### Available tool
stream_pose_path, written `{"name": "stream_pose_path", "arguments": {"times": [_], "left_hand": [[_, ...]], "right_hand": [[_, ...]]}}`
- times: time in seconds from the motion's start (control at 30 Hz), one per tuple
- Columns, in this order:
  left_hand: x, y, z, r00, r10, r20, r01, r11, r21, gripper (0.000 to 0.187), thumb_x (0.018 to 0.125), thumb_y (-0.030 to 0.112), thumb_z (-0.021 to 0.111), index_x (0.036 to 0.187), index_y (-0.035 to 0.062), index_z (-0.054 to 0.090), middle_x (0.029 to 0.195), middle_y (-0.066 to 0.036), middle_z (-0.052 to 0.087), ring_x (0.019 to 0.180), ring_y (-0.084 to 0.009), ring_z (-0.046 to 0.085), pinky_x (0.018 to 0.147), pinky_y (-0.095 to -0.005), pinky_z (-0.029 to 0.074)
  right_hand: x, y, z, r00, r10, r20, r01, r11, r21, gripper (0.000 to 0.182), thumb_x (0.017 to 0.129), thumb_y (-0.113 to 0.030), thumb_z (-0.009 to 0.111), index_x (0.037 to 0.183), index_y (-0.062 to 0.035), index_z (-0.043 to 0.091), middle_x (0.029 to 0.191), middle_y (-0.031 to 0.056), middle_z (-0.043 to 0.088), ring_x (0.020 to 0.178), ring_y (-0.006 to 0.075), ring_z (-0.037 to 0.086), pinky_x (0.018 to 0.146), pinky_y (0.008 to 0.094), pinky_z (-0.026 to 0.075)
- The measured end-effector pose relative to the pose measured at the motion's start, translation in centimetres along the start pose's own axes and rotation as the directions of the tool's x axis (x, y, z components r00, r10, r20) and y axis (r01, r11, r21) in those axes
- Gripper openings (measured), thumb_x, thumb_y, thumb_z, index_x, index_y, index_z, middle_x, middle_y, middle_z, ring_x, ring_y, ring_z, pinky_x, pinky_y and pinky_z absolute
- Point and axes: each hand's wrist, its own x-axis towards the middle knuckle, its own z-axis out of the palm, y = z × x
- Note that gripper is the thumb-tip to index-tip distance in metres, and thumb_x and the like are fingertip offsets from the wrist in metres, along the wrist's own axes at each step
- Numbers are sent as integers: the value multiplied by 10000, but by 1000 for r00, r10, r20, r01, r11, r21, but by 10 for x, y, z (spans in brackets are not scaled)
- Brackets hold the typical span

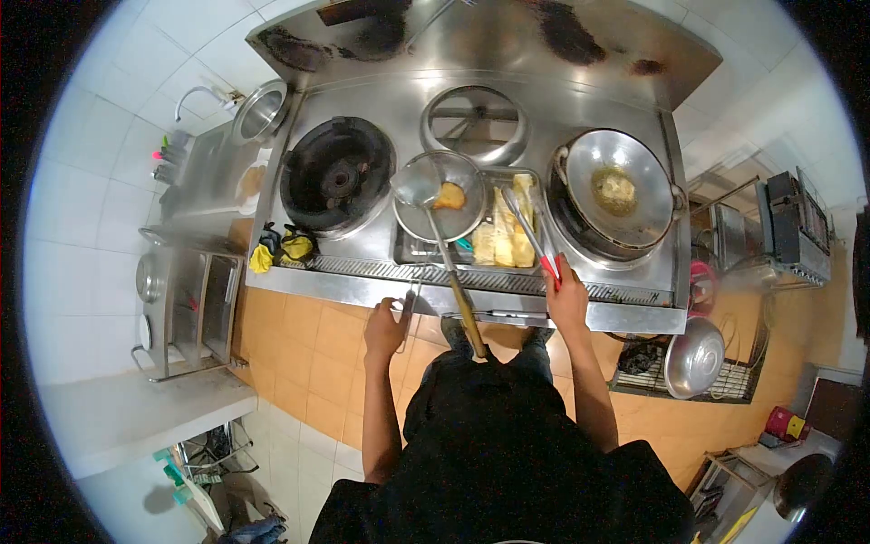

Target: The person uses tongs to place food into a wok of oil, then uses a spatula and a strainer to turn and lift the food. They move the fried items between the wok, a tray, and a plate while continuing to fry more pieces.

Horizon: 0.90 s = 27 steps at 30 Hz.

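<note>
My right hand (567, 297) is closed around the red handle of a pair of tongs (524, 218). Their metal tips reach over pale yellow food pieces (504, 245) on a metal tray (399, 247). My left hand (384, 328), at the stove's front edge, grips a slim metal utensil (409, 313) that looks like another pair of tongs. Between my hands, a long-handled ladle (418, 181) rests across a round strainer (471, 218) holding a browned piece (449, 195). On the right, a wok (591, 163) contains oil and a frying piece (618, 188).
A black burner (341, 177) lies left and a ring burner (515, 150) behind the tray. Yellow-and-black cloths (295, 245) sit at the stove's front left corner. A metal bowl (263, 111) stands far left. A large metal basin (694, 357) is low on the right.
</note>
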Motion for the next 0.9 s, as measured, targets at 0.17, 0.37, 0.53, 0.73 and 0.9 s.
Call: {"name": "stream_pose_path", "arguments": {"times": [0.17,0.37,0.53,0.73,0.9], "left_hand": [[-6,-50,10,963,-81,258,84,996,-1,633,835,442,679,1274,17,512,1162,-208,652,1076,-364,630,887,-442,501],[10,-85,25,883,91,460,55,954,-295,627,848,431,702,1242,-28,535,1147,-199,662,1065,-327,644,880,-404,511],[28,-89,45,820,216,530,166,796,-582,537,863,351,729,1156,-74,581,1055,-166,683,966,-238,673,809,-327,523],[28,-66,56,751,211,625,485,466,-740,391,898,383,692,933,-4,652,823,-74,659,691,-142,629,625,-282,514],[32,-69,84,789,125,602,467,514,-720,411,902,415,678,742,48,585,619,-41,564,463,-135,521,432,-295,426]], "right_hand": [[6,-9,48,999,48,-2,-47,978,-203,595,926,-311,610,1426,-59,408,983,220,593,735,398,645,587,469,533],[4,-18,73,992,124,-35,-129,948,-291,664,906,-330,632,1460,-95,351,1002,192,585,707,371,648,554,449,537],[0,-41,84,985,163,-58,-173,913,-370,688,861,-356,670,1431,-102,380,1048,184,576,860,373,634,666,491,540],[-36,-71,99,997,-44,-61,26,962,-271,516,820,-377,682,1195,-47,554,1028,157,576,990,343,542,809,511,442],[-79,-108,114,980,-60,192,117,945,-305,404,817,-359,676,1056,-49,578,996,159,600,949,342,574,817,489,433]]}}
